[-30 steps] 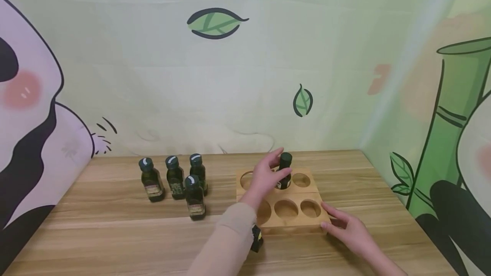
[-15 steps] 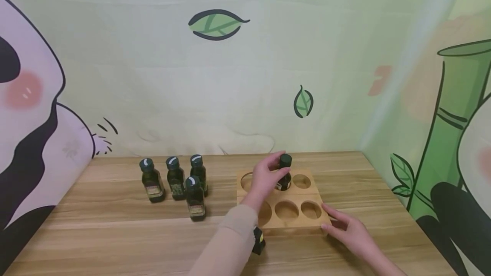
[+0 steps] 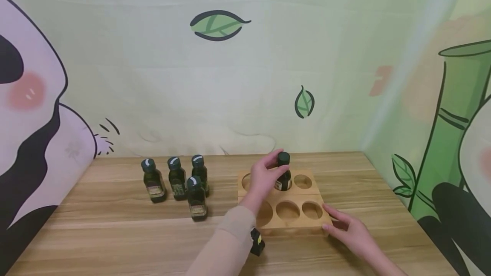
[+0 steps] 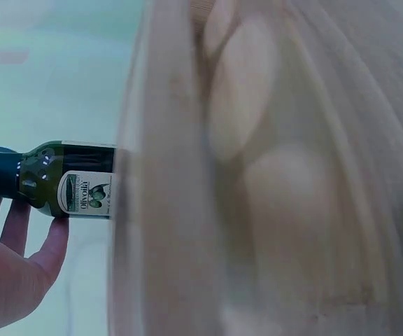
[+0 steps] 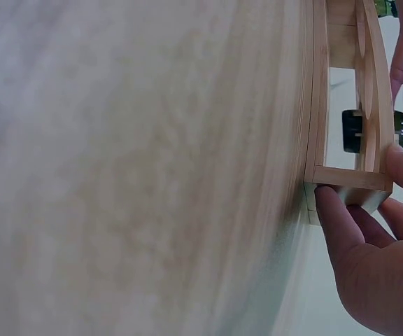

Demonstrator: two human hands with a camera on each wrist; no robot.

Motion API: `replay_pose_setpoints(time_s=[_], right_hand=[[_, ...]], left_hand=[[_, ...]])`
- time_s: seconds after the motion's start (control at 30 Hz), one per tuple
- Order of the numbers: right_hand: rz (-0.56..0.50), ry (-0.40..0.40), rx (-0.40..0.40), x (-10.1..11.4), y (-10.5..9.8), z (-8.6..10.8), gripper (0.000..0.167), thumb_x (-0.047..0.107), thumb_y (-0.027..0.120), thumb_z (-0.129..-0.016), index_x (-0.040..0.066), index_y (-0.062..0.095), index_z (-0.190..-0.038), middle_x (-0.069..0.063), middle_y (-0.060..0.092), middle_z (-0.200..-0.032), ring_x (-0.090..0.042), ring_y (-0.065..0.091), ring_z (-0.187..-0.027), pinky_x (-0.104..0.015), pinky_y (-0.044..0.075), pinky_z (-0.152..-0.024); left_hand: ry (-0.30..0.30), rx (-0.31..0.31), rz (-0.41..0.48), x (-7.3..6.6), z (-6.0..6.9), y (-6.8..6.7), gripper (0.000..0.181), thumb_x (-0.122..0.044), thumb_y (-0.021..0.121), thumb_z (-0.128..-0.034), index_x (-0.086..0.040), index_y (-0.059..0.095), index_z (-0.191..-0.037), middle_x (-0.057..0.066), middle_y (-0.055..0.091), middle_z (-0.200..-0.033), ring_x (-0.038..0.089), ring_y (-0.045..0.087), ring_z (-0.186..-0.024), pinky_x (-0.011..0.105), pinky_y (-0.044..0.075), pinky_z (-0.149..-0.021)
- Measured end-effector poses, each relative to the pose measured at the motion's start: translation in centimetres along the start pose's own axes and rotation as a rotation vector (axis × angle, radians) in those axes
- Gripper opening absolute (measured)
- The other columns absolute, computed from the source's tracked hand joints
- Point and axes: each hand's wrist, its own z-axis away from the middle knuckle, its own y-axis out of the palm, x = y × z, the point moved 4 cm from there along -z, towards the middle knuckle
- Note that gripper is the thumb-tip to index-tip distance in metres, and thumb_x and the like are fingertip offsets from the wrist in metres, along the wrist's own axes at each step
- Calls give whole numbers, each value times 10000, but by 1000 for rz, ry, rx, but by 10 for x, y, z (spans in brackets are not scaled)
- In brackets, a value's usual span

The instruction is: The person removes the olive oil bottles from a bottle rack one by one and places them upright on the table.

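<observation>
My left hand (image 3: 264, 178) holds a small dark green olive oil bottle (image 3: 284, 180) near its neck. The bottle stands almost upright in the back middle hole of a wooden bottle rack (image 3: 281, 197). In the left wrist view its label (image 4: 92, 192) reads "Olivoilà", and the rack wall hides the lower part. Through the rack's open side, the right wrist view shows the bottle's dark lower end (image 5: 352, 131) below the top board. My right hand (image 3: 350, 231) grips the rack's front right corner between thumb and fingers. The sleeve partly covers the rack's left holes.
Several similar bottles stand left of the rack, the nearest olive oil bottle (image 3: 197, 201) in front of the others. A black object (image 3: 257, 242) with a yellow mark shows beside the left sleeve (image 3: 228, 237). Behind the wooden table (image 3: 126, 242) hangs a printed cloth (image 3: 153, 76).
The bottle's top has tipped slightly left, and the bottle now stands straighter in its hole. My right hand keeps its grip on the rack. The head view has shifted slightly.
</observation>
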Motion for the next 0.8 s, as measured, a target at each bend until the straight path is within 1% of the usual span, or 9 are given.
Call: replay_pose_setpoints(time_s=[0.2, 0.23, 0.3, 0.4, 0.47, 0.63, 0.8], right_hand=[[5, 10, 0, -1, 0, 1, 629, 274, 765, -881, 82, 524, -1429, -209, 492, -1437, -290, 656, -1082, -412, 523, -931], [2, 11, 2, -2, 1, 1, 630, 273, 764, -882, 80, 522, -1431, -210, 488, -1439, -294, 654, -1086, -410, 524, -929], [-5, 12, 4, -1, 1, 1, 632, 272, 762, -884, 77, 518, -1433, -212, 484, -1442, -300, 651, -1092, -398, 529, -922], [-21, 7, 6, -1, 1, 1, 631, 265, 762, -884, 67, 517, -1431, -217, 483, -1441, -307, 649, -1095, -372, 539, -905], [-24, 3, 7, -1, 1, 1, 629, 263, 762, -885, 63, 519, -1429, -218, 485, -1439, -305, 651, -1092, -358, 543, -897], [-20, -7, 4, -1, 1, 0, 615, 246, 761, -887, 58, 525, -1423, -212, 489, -1435, -294, 658, -1082, -324, 545, -886], [-22, -9, 4, -1, 1, 1, 614, 238, 761, -887, 49, 524, -1421, -218, 486, -1435, -297, 659, -1083, -304, 548, -872]], left_hand=[[14, -9, 34, -10, -2, -4, 447, -63, 814, -815, -122, 702, -1244, 80, 739, -1062, 218, 681, -1032, 308, 555, -858], [15, -8, 35, -13, -2, -5, 448, -50, 812, -814, -109, 700, -1244, 95, 737, -1065, 232, 683, -1032, 318, 555, -863], [33, 0, 34, -17, -2, -7, 446, -38, 810, -812, -92, 699, -1241, 104, 738, -1060, 236, 687, -1023, 318, 555, -863], [45, 9, 21, -23, -1, -9, 445, -22, 806, -808, -88, 701, -1236, 97, 740, -1057, 233, 689, -1017, 322, 555, -862], [53, 15, 16, -26, 0, -10, 440, -29, 810, -806, -102, 707, -1228, 78, 743, -1050, 216, 691, -1008, 314, 557, -852], [48, 32, 24, -33, 4, -13, 436, -60, 818, -808, -122, 712, -1226, 77, 741, -1060, 213, 689, -1014, 319, 560, -851], [51, 54, 8, -41, 8, -16, 441, -84, 825, -808, -123, 710, -1232, 85, 740, -1061, 221, 691, -1010, 327, 562, -852]])
